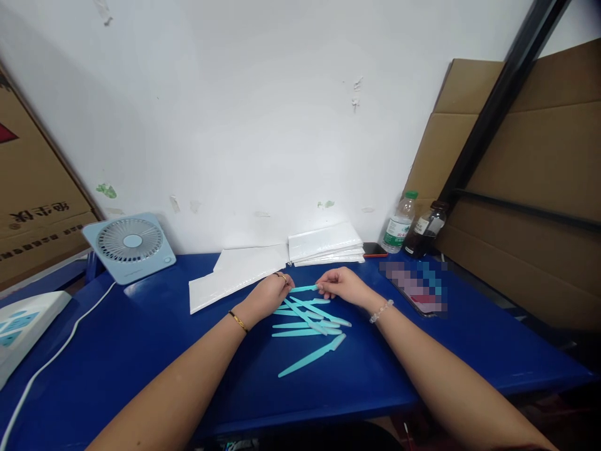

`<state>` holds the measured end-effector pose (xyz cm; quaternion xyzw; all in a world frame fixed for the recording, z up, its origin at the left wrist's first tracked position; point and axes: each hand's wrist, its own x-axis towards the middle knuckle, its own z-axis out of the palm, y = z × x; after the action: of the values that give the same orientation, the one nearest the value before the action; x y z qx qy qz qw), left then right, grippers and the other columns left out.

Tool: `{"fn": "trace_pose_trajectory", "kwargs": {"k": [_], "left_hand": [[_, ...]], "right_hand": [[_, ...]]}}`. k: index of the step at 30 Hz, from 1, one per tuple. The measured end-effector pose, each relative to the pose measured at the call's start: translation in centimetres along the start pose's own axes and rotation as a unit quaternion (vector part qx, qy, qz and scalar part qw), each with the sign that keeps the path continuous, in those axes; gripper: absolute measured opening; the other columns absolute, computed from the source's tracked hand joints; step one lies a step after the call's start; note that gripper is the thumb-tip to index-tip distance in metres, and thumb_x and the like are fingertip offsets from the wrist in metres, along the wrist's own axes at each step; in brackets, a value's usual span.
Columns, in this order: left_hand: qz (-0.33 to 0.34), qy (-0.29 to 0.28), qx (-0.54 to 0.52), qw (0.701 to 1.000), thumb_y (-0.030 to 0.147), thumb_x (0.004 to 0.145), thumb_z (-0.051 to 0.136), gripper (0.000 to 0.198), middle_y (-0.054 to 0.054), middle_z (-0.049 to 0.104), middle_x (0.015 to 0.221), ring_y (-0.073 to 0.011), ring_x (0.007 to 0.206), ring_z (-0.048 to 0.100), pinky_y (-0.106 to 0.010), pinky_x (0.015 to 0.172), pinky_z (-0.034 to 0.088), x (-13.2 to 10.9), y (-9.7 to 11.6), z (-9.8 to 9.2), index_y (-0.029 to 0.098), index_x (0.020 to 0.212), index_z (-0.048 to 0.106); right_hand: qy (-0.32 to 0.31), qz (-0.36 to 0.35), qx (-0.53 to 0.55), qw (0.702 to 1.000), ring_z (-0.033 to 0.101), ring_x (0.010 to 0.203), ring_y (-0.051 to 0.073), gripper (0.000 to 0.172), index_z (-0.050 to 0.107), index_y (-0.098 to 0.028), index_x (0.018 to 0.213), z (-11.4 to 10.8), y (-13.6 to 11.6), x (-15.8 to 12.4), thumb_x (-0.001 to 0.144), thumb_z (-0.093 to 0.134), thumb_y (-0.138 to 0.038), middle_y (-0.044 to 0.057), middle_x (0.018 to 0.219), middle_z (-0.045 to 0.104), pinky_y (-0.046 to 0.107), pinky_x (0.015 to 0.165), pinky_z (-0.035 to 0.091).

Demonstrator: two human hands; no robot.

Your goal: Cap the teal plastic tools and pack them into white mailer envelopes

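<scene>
At left edge, cardboard box (42,219): upper left of frame, dark print on side.
White device (40,326): lower left, partly cut off, on blue bench (122,338).
Fan (133,241): light blue, left of frame, tilted back.
White sheets (235,275): flat, centre-left.
Left hand (267,295): centre, fingers closed on left end of teal stick (304,289).
Teal stick: centre of frame, spanning the small gap between hands.
Loose teal sticks (307,359): just below it, mostly crossed, one apart lowest.
White stack (323,241): behind hands, near wall.
Right hand (345,287): right of centre, pinching stick's right end.
Green-capped bottle (399,225): right, beside dark-capped bottle (425,230).
Flat object (408,285): right, pixelated.
</scene>
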<state>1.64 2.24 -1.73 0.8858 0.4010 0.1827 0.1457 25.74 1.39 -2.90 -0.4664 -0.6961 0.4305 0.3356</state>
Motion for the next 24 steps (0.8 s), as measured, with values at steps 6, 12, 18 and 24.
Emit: {"fn": "trace_pose_trajectory", "kwargs": {"k": [6,12,18,24], "left_hand": [[0.028,-0.118,0.077,0.99,0.067,0.061,0.065,0.092,-0.017,0.041,0.139,-0.0357,0.129,0.035,-0.045,0.099,0.036,-2.3,3.0,0.0,0.018,0.135,0.04],[-0.007,-0.115,0.165,0.98,0.037,0.078,0.059,0.037,-0.014,0.057,0.109,-0.028,0.101,0.053,-0.036,0.078,0.048,-2.5,5.6,0.6,0.016,0.108,0.054],[0.012,-0.097,0.159,0.982,0.038,0.085,0.047,0.025,-0.012,0.059,0.099,-0.0251,0.09,0.056,-0.036,0.077,0.048,-2.2,5.0,0.8,0.017,0.096,0.054],[0.009,-0.095,0.18,0.979,0.031,0.078,0.054,0.025,-0.013,0.06,0.1,-0.0273,0.092,0.056,-0.037,0.077,0.048,-1.9,4.5,1.4,0.015,0.097,0.056]], "right_hand": [[-0.047,-0.076,-0.213,0.973,0.059,0.082,0.019,0.048,0.068,-0.019,0.108,-0.6,-2.0,-1.8,0.07,0.07,-0.048,0.007,0.095,0.065,0.029,0.071,0.047],[-0.162,-0.111,-0.336,0.921,0.052,0.094,0.023,0.065,0.058,-0.02,0.116,-0.1,-4.1,-3.9,0.058,0.079,-0.043,0.006,0.103,0.053,0.029,0.074,0.044],[-0.12,-0.128,-0.413,0.894,0.052,0.078,0.017,0.022,0.056,-0.016,0.096,2.9,-4.4,-3.7,0.074,0.057,-0.011,0.007,0.095,0.053,0.028,0.067,0.043],[-0.119,-0.17,-0.44,0.873,0.054,0.085,0.021,0.024,0.055,-0.011,0.099,4.1,-3.5,-2.8,0.075,0.055,-0.009,0.012,0.097,0.056,0.033,0.075,0.045]]}}
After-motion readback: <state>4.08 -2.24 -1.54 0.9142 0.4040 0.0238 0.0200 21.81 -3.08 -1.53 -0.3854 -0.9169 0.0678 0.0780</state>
